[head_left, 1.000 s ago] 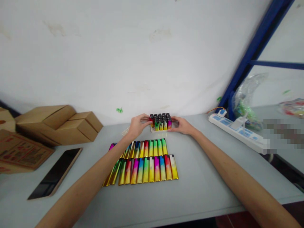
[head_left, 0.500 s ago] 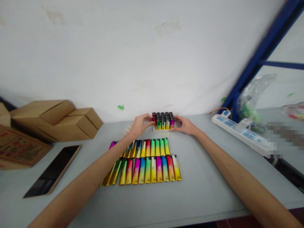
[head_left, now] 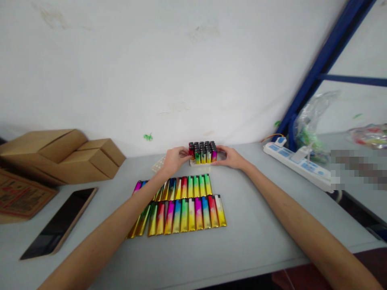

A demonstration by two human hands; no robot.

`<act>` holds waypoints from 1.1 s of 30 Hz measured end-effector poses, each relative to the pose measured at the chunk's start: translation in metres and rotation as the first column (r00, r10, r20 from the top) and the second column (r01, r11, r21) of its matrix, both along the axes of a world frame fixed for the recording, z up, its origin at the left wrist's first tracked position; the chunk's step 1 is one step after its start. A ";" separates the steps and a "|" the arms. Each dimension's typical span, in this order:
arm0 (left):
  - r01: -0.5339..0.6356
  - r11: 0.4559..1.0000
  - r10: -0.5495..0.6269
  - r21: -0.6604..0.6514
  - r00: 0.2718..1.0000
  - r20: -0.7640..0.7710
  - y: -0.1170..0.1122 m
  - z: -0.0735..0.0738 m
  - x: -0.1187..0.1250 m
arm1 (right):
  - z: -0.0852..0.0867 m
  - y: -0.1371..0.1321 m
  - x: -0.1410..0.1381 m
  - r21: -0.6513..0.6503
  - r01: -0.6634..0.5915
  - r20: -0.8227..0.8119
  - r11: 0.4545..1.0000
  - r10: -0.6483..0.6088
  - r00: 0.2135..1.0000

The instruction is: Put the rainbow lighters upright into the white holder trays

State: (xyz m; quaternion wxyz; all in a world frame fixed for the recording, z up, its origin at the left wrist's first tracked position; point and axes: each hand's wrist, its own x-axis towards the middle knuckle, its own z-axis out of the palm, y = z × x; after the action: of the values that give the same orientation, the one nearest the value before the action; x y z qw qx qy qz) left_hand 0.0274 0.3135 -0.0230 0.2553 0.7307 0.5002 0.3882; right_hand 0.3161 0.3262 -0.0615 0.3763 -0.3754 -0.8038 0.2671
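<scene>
Near the wall stands a block of upright lighters [head_left: 203, 156] with black tops and shiny coloured bodies, in a low white tray [head_left: 201, 164]. My left hand [head_left: 174, 159] is closed on the left side of the block, thumb toward the front. On the right side, my right hand [head_left: 231, 157] grips the block and tray with its thumb low at the front corner. Closer to me, two rows of metallic lighters lie flat, a back row [head_left: 190, 187] and a front row [head_left: 184, 216]. My left forearm hides part of both rows.
A pale sheet with round holes [head_left: 159, 164] lies behind my left hand. Cardboard boxes [head_left: 90, 161] and a dark tablet-like device [head_left: 60, 222] are at the left. A white power strip [head_left: 298, 166], a blue frame [head_left: 317, 64] and clear plastic bags [head_left: 314, 117] are at the right.
The view has turned slightly to the right, so everything sits a little further left. Both hands keep their places at the sides of the lighter block.
</scene>
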 end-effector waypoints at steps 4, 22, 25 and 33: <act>-0.045 0.996 0.050 0.079 0.996 -0.067 -0.015 0.012 -0.003 | 0.001 0.000 0.000 0.009 -0.008 -0.014 1.000 0.008 1.000; 0.307 0.930 -0.110 0.202 0.758 -0.643 -0.174 0.005 0.074 | -0.002 0.005 0.001 0.041 -0.014 -0.006 0.999 0.014 1.000; 0.302 0.938 -0.147 0.168 0.790 -0.596 -0.172 0.001 0.082 | -0.002 0.005 0.000 0.036 -0.033 -0.029 0.999 0.034 0.999; 0.355 0.934 -0.355 -0.035 0.915 -0.194 -0.174 0.007 0.106 | -0.001 0.004 0.000 0.044 -0.040 -0.033 0.998 0.041 0.999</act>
State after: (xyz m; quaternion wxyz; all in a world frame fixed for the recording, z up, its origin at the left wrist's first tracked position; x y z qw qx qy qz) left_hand 0.1334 0.1393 -0.0164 0.2702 0.8442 0.3820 0.2615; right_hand 0.3162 0.3305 -0.0626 0.3925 -0.3461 -0.8105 0.2634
